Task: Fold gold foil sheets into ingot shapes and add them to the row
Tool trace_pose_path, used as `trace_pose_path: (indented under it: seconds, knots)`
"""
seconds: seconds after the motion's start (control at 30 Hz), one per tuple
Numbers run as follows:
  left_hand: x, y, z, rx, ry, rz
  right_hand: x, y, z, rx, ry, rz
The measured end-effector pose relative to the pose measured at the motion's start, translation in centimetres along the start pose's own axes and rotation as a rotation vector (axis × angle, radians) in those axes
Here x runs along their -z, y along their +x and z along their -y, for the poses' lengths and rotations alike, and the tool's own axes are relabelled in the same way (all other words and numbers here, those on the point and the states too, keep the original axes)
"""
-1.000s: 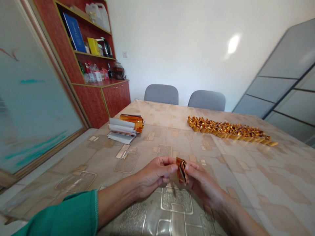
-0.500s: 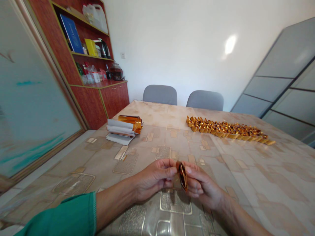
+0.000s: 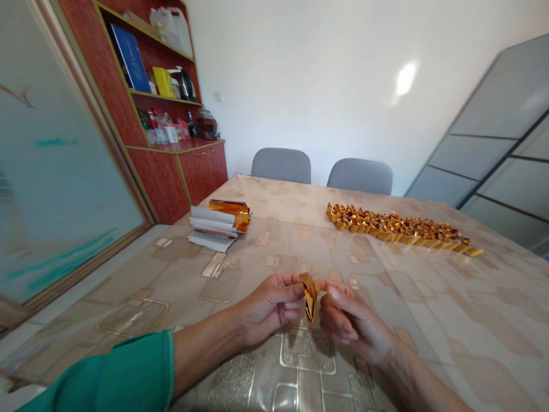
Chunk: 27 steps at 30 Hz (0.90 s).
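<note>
A small piece of folded gold foil paper (image 3: 309,297) is held upright above the table, its lower end tapering and a fold standing partly open. My left hand (image 3: 274,303) pinches its left side between thumb and fingers. On the other side, my right hand (image 3: 349,315) has its index fingertip at the paper's right edge, the thumb close behind and the other fingers curled. Whether the right thumb also presses on the paper is hard to see. Farther off to the right lies a long cluster of folded gold foil pieces (image 3: 394,226) in rows.
A stack of foil sheets (image 3: 214,226), grey-white and gold, lies at the left on the patterned tablecloth (image 3: 266,263). Two grey chairs (image 3: 281,164) stand at the far edge. Behind on the left is a red-brown cabinet (image 3: 199,171) with bottles and a kettle.
The folded paper has turned, its opening narrower now and its smooth gold face showing. My right thumb has drawn back slightly from it; the left hand keeps its pinch.
</note>
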<state>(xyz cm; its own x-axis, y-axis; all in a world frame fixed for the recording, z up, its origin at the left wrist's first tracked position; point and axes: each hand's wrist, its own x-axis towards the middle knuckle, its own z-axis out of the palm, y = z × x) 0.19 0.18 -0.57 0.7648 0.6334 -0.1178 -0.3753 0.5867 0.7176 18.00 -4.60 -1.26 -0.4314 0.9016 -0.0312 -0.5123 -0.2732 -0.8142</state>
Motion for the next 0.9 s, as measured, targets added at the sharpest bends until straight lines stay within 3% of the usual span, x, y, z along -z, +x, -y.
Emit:
trace_pose_path:
  seconds: [0.23, 0.6, 0.9]
  knots:
    - [-0.14, -0.61, 0.46, 0.053, -0.010, 0.041, 0.09, -0.26, 0.29, -0.081, -0.008, 0.072]
    - [0.38, -0.36, 0.80, 0.090, -0.336, 0.004, 0.26, 0.16, 0.05, -0.087, 0.031, -0.008]
    - [0.19, -0.22, 0.79, -0.021, -0.307, -0.018, 0.12, 0.41, -0.36, -0.010, -0.018, -0.003]
